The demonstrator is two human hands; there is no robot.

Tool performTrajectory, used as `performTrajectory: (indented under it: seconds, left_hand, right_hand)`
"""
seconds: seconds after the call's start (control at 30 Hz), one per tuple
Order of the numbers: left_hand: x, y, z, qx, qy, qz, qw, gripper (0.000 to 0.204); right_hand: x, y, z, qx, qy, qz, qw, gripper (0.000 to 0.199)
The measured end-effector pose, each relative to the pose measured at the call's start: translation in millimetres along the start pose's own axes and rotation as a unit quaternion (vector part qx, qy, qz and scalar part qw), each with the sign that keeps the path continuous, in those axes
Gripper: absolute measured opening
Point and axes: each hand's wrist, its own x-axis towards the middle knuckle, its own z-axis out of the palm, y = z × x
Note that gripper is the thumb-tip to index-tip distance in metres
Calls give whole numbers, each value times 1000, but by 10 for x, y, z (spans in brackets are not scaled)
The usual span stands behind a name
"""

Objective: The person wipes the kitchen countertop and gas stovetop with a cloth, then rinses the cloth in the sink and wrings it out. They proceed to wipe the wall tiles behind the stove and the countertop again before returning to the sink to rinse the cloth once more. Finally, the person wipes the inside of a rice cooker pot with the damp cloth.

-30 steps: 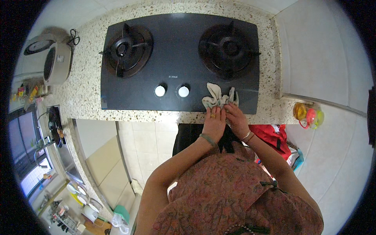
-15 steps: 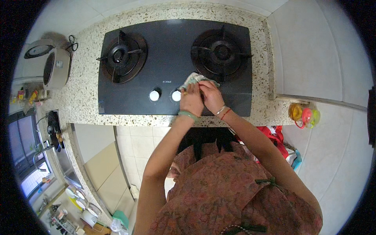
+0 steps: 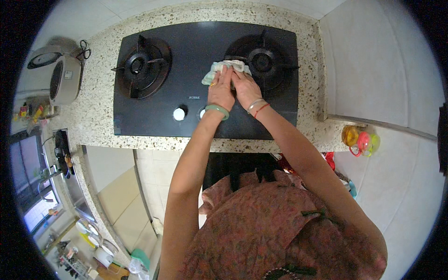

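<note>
My left hand [image 3: 221,92] and my right hand [image 3: 246,89] lie side by side on a bunched, pale white-and-green cloth [image 3: 212,75]. Their fingers hold the cloth down on the black glass gas cooktop [image 3: 196,51], beside the right burner [image 3: 262,61]. Parts of the fingertips are hidden in the folds. A green bangle circles my left wrist; my right wrist wears a silver bangle and a red cord. One white control knob [image 3: 179,114] stands left of my forearms, and a second knob [image 3: 202,114] is partly covered by my left wrist.
A left burner [image 3: 137,65] with a raised pan support sits on the cooktop. Speckled stone counter [image 3: 95,98] surrounds it. A beige appliance [image 3: 68,80] stands at the left. Jars with coloured lids [image 3: 363,140] stand by the right wall. The sink [image 3: 79,191] lies at lower left.
Both hands have pushed the cloth away from me and slightly left, from near the knobs to beside the right burner. My arms reach further forward, and the view has shifted a little.
</note>
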Motion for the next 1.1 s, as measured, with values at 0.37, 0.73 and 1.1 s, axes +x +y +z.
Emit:
performTrajectory:
  seconds: [0.37, 0.73, 1.1]
  left_hand:
    - [-1025, 500, -117, -85, -47, 9, 995, 43]
    - [-31, 63, 85, 11, 37, 15, 999, 63]
    - [-845, 378, -132, -82, -107, 32, 990, 35]
  right_hand:
    - [-1186, -212, -501, 127, -28, -53, 990, 29]
    - [-14, -43, -2, -82, 14, 7, 996, 44]
    - [-1109, -137, -491, 150, -108, 35, 982, 31]
